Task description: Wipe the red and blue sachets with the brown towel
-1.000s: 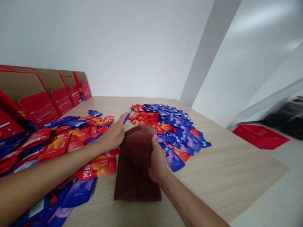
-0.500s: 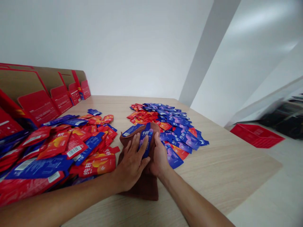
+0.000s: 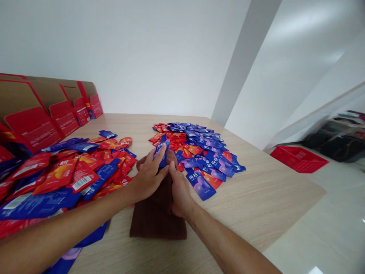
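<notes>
A brown cloth [image 3: 158, 226] is bunched up from the table in front of me. My right hand [image 3: 181, 186] grips its right side, the thumb pointing up along the fold. Against the cloth's upper part lies a blue sachet [image 3: 163, 152] with a purple fruit print. My left hand [image 3: 151, 171] presses on this sachet, fingers together across it and thumb close to my right thumb. The fingers hide part of the sachet, and the fingers of my right hand are mostly behind the cloth.
Left lies a heap of red and blue sachets [image 3: 85, 161]; behind it stand open red cardboard boxes [image 3: 37, 127]. Beyond my hands, to the right, is another pile of sachets [image 3: 205, 148]. A red crate [image 3: 298, 158] stands past the table's right edge [image 3: 285, 163].
Both hands, the cloth and the sachet have shifted left and slightly up. My left fingers, spread before, are now together, with the sachet's top showing beyond them. The view has turned slightly.
</notes>
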{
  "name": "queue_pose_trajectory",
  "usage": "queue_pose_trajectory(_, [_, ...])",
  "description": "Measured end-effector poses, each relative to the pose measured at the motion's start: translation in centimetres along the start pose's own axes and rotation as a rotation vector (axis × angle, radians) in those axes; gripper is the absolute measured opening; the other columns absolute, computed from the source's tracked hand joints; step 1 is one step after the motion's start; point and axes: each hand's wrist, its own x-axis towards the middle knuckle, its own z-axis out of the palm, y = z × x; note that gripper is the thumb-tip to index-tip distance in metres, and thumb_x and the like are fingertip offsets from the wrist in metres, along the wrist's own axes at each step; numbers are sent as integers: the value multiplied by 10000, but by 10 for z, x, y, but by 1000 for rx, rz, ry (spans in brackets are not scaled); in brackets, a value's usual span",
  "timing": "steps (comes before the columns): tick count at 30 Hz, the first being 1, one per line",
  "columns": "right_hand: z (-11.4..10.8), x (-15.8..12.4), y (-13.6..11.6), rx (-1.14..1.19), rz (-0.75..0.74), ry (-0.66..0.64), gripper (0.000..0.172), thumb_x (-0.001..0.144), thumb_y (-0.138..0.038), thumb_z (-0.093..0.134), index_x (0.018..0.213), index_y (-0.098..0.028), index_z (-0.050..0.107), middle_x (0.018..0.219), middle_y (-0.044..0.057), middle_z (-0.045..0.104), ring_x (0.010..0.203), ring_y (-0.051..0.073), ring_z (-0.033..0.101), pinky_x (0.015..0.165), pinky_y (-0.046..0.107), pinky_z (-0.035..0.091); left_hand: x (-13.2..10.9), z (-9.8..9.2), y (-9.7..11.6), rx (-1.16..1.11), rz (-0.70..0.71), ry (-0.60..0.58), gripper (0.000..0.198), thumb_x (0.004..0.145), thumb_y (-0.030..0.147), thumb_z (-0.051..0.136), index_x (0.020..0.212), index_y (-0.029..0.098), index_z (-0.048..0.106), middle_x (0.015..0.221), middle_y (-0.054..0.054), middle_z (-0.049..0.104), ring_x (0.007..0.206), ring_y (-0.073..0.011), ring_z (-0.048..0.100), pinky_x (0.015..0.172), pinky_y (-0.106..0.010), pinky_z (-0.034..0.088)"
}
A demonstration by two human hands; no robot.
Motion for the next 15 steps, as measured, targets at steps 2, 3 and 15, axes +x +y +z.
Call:
queue_pose_trajectory(2, [2,-2,-1,-7,61,-3,429,891,-550,844,1210,-264,826,1258,47,857,1462,305,659,1274,519,481,-2,-2,1,-179,-39,67,824,1029,632,560,1739,251,390,1772,-144,384,1682,-359,307,1376,-638,193])
queue_pose_trajectory(3, [2,-2,-1,-11,87,-4,440,875,-556,856,1206,-268,824,1263,43,856,1461,308,660,1278,520,477,-3,-2,1,-288,-57,117,801,1004,643,591,1692,250,475,1718,-135,464,1653,-354,364,1377,-612,219])
queue_pose_trajectory(15, [-2,5,1,10,107,-37,451,943,-528,779,1318,-277,785,1319,37,836,1509,300,615,1285,565,459,12,-7,25,-797,-243,550,774,581,289,945,1286,177,646,1150,-52,788,1019,-245,764,884,-351,600])
